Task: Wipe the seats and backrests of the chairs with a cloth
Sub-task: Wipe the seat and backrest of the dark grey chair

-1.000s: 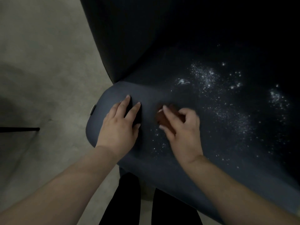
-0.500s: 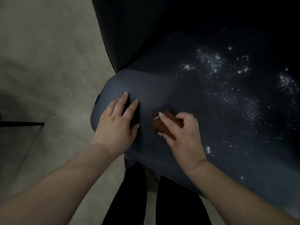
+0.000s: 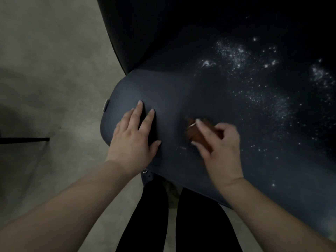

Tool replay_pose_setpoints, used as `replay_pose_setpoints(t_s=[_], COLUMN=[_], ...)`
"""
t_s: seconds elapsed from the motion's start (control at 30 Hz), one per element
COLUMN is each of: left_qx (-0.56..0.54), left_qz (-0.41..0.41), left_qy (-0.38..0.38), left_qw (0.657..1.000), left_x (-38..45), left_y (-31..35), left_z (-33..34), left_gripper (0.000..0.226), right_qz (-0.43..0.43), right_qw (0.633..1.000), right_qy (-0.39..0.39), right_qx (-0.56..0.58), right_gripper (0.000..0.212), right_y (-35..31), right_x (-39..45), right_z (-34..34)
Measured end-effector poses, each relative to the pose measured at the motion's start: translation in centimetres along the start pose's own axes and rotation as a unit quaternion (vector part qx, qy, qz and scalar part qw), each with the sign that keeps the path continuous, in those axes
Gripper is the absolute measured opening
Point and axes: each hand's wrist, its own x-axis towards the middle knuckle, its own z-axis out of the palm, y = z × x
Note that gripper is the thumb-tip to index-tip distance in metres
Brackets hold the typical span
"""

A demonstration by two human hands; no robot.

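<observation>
Floor (image 3: pixel 45 73): pale grey concrete, filling the left side of the head view and showing again at the bottom between the person's legs.

Chair seat (image 3: pixel 163 91): dark blue, smooth, with a rounded front-left corner. It occupies the centre and right of the view. The backrest (image 3: pixel 145 33) rises from its far edge as a very dark surface; detail there cannot be made out.

White powder (image 3: pixel 269 99): scattered specks and small clumps across the right half of the seat, densest toward the far right. A faint thin streak lies just beside the right hand, on its left. The left portion of the seat shows none.

Legs (image 3: pixel 151 215): two, in black, standing at the front edge of the seat.

Left hand (image 3: pixel 132 140): lies flat, palm down, on the front-left corner of the seat. Fingers are straight and slightly spread, thumb out to the side; it holds nothing.

Right hand (image 3: pixel 220 148): near the left one, apart from it, on the seat's middle front. Fingers are curled around a small brown cloth (image 3: pixel 194 133), bunched up and pressed against the seat surface. The hand is somewhat blurred.

Dark thin bar (image 3: pixel 25 140): horizontal, at the left edge over the floor; its nature cannot be determined.

Small pale tag (image 3: pixel 105 104): on the seat's left edge.
</observation>
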Motion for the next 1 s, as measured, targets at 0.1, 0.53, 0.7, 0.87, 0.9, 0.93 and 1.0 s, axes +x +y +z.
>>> replay_pose_setpoints(t_s=[0.1,0.53,0.7,0.87,0.9,0.93,1.0], left_qx=[-0.001,-0.008,-0.011,0.015,0.017,0.017,0.017], left_qz=[-0.004,0.015,0.01,0.009,0.013,0.017,0.03], left_qy=[-0.002,0.0,-0.001,-0.018,-0.018,-0.018,-0.017], left_qw=[1.0,1.0,1.0,1.0,1.0,1.0,0.999], left_x=[-0.1,-1.5,-1.3,-1.2,-1.2,-1.1,-0.8], left_y=[0.1,0.0,-0.2,-1.0,-0.8,-0.6,0.4], left_z=[0.0,0.3,0.1,-0.5,-0.6,-0.6,-0.6], left_gripper=[0.083,0.073,0.072,0.075,0.076,0.077,0.079], right_qz=[0.069,0.095,0.034,0.103,0.126,0.146,0.153], right_qw=[0.997,0.994,0.999,0.992,0.988,0.984,0.983], right_qy=[0.033,0.049,0.0,0.072,0.085,0.098,0.104], right_qx=[0.018,0.015,0.04,0.023,0.013,0.011,0.02], right_gripper=[0.057,0.061,0.06,0.06,0.06,0.06,0.06], right_y=[-0.5,-2.1,-6.2,-1.2,0.1,0.8,0.6], right_x=[0.7,-3.6,-3.5,-3.2,-3.6,-4.0,-4.6], right_z=[0.2,1.0,3.5,1.0,0.3,-0.2,-0.1])
